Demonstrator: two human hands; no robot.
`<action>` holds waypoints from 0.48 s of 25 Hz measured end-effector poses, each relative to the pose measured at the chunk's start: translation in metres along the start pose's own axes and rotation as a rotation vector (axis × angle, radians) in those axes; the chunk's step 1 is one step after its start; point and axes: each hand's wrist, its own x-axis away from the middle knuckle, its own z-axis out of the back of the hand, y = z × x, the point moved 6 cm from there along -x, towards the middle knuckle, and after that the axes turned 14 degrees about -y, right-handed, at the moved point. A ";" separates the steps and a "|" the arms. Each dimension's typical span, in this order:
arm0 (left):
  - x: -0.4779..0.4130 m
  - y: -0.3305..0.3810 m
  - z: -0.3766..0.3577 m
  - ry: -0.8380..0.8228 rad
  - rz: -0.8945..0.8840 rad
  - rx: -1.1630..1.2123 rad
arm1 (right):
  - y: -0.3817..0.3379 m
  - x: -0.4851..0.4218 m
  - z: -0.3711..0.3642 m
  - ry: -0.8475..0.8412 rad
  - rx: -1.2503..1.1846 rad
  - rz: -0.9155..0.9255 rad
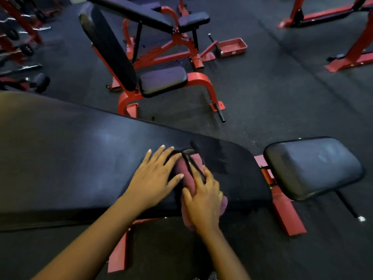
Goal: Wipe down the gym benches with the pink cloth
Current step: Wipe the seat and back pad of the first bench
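The pink cloth (186, 175) lies bunched into a rough roll near the right-hand end of the worktop (80, 158). Its long axis runs across the pad's width, from the far side toward me, and its near end spills over the front edge.

From my remote seat, I see the right hand (203, 201) on top of that near end, with fingers curled over the roll and thumb tucked against its left side, so it grips the cloth rather than lying flat on it. The left hand (155, 178) is spread flat on the pad just left of the cloth, with its fingertips touching the far end. A dark strap (189, 158) crosses the roll there, though I can't tell what it is.

What matters for the next move is that the pad's long axis runs left to right, at right angles to the roll. Most of the bare surface stretches away to the left — past the left hand. The separate seat pad (312, 166) sits apart on the right.

I judge that the right hand must carry the stroke, and that the left hand lies in the way of a leftward sweep.
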 end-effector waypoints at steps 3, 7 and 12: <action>-0.046 0.035 -0.012 -0.016 -0.102 -0.042 | 0.072 -0.012 0.004 0.074 -0.104 -0.162; -0.098 0.057 -0.045 -0.150 -0.113 -0.144 | 0.163 -0.031 0.015 0.085 -0.149 -0.338; -0.134 0.073 -0.071 -0.319 -0.126 -0.089 | 0.241 -0.057 0.028 0.091 -0.280 -0.541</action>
